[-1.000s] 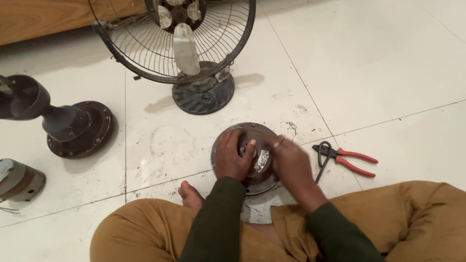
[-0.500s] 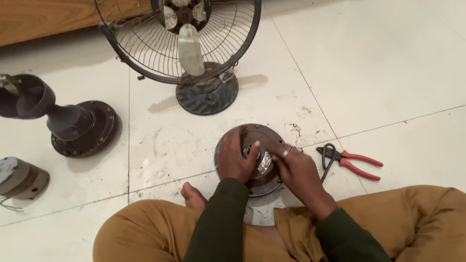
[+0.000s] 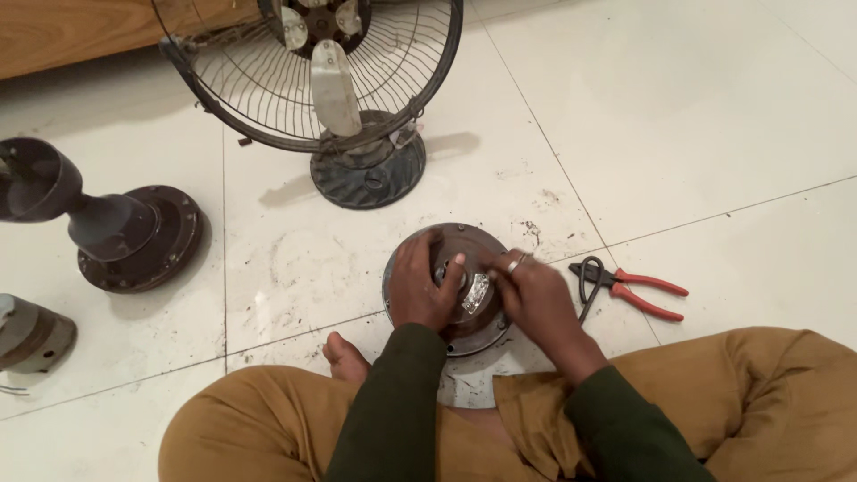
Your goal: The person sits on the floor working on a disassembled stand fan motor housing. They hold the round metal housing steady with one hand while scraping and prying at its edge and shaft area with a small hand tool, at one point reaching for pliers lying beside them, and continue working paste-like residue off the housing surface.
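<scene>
White floor tiles (image 3: 714,134), scuffed with dark marks, carry all parts. Round dark fan base (image 3: 464,243) lies flat just ahead of the seated person's legs. Left hand (image 3: 424,290) rests on it, fingers curled over the centre. Right hand (image 3: 531,299) pinches a small shiny part (image 3: 475,291) there. Red-handled pliers (image 3: 629,287) lie just right. Table fan (image 3: 330,80) stands beyond; a dark stand (image 3: 107,228) lies well left.

Table fan (image 3: 330,80) upright at top, wire guard, pale blades, round dark base. Left: dark stand base with tilted cup-shaped housing (image 3: 107,223). Grey cylindrical part (image 3: 31,335) at left edge. Red-handled pliers (image 3: 629,287) on white tile floor (image 3: 714,134), right. Wooden panel (image 3: 80,31) top-left.
</scene>
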